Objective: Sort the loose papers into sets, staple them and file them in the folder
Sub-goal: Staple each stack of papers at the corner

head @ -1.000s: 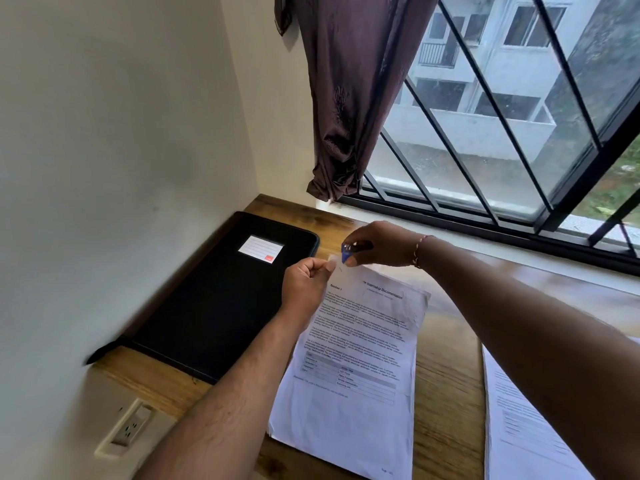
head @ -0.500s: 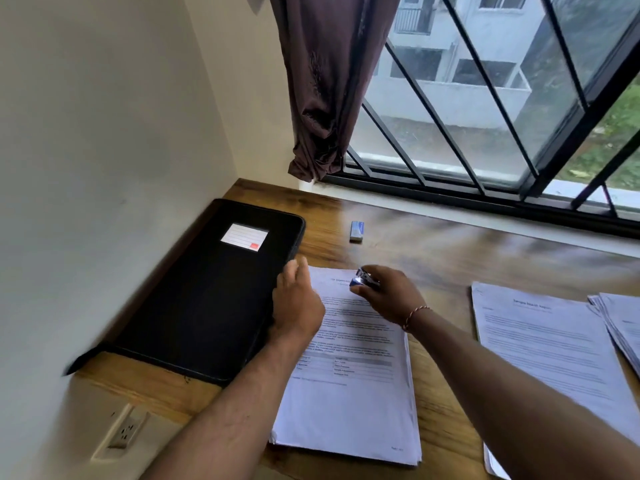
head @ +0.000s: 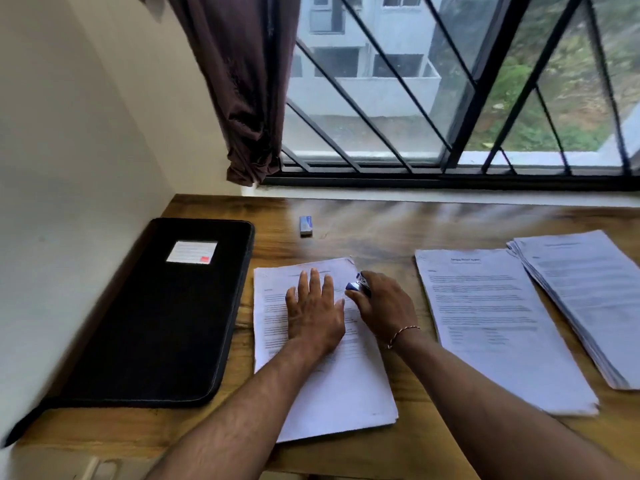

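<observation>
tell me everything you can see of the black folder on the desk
The black folder lies flat and closed on the left side of the wooden desk, its long left edge along the wall. It looks fabric-covered, with rounded corners and a raised border round the edge. A white label with a small red patch sits near its far end. No hand touches it. The paper set to its right lies apart, across a strip of bare wood.

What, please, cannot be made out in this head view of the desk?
Head view:
- Stapler: mostly inside the right hand.
- Print on the paper set: blurred, partly under the left hand.
- Folder label: too small to read.
- Far-right stack: cut off by the edge.
</observation>
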